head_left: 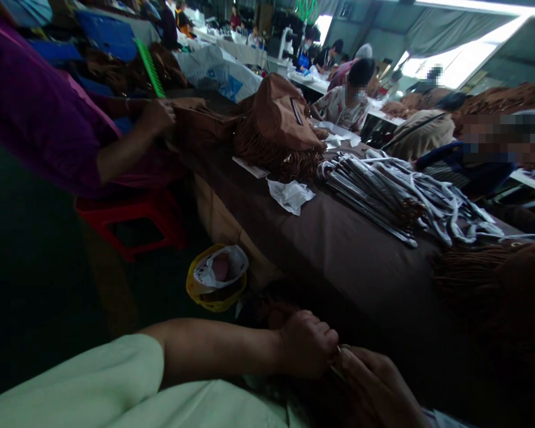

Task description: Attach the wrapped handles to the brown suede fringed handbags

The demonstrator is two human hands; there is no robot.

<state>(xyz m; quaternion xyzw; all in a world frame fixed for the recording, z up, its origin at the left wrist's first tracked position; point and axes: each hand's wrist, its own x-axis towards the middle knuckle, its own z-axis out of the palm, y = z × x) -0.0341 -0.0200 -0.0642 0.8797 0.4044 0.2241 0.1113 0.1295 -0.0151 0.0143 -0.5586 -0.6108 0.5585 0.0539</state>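
Low in the view, my left hand [310, 343] is closed in a fist, its knuckles turned up. My right hand [378, 380] meets it from the right with fingers pressed together. Between the two hands a thin, shiny edge shows, perhaps metal; its kind is too dark to make out. Dark brown material lies in shadow under and behind the hands. Beyond them, a dark brown cloth [303, 238] covers the table. On it rest a brown bag [280, 113] on a pile of brown cords, a crumpled white paper [290, 195] and a bundle of dark straps with white wrapping [383, 190].
A yellow basket [200, 297] lined with a white bag stands on the floor beside the table. At the left, a person in a purple sleeve [40, 113] handles brown material near a red stool [129, 217]. More brown cords [477, 267] lie at the right; several people work behind.
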